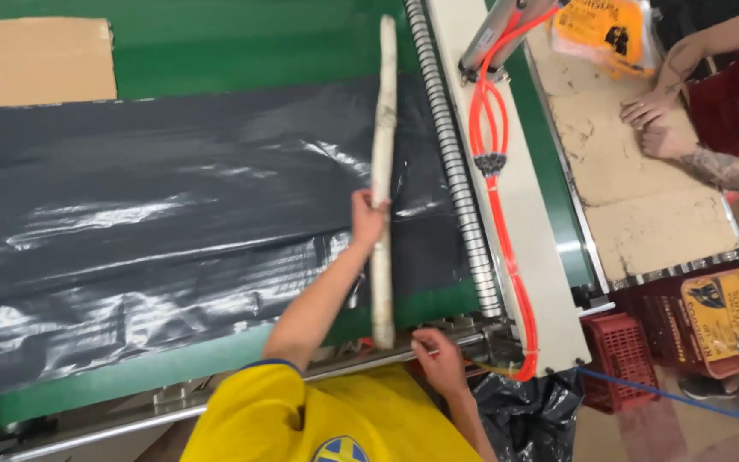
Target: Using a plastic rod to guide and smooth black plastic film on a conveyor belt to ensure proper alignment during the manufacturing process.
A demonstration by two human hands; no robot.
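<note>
White stick (pixel 383 171): left hand (pixel 368 218) closed round its middle, over black plastic sheet (pixel 173 222) nr counter's (pixel 215 47) right edge. Right hand (pixel 440 359) pinches metal rail (pixel 215 402) at front edge.

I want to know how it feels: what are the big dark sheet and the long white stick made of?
The dark sheet looks like thin grey-black plastic film: glossy, wrinkled, with streaks of light on it. The white stick, gripped by the left hand, looks like a rod wrapped in dull, grubby tape or cloth; what lies beneath is hidden. The right hand is at the machine's metal rail.
</note>
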